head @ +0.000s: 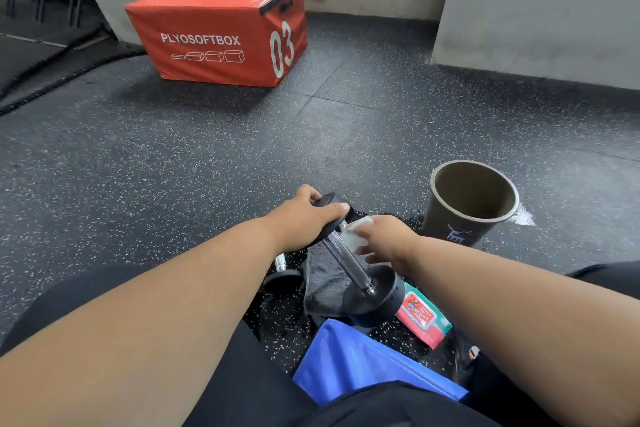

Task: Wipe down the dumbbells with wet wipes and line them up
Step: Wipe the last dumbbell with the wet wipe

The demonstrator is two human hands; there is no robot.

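A black dumbbell (349, 265) with a chrome knurled handle is tilted up off the floor, its near head resting low by a grey cloth (323, 282). My left hand (304, 218) grips its far head from above. My right hand (384, 241) holds a white wet wipe (356, 234) against the handle near the far head. A second dumbbell (282, 274) lies on the floor to the left, mostly hidden by my left arm. The red pack of wipes (420, 317) lies on the floor beside the near head.
A dark paper bin (471, 204) stands open just right of my hands. A blue bag (363, 360) lies in front of my legs. A red plyo soft box (221, 31) sits far back left. Grey walls rise behind and at right; speckled rubber floor spreads ahead.
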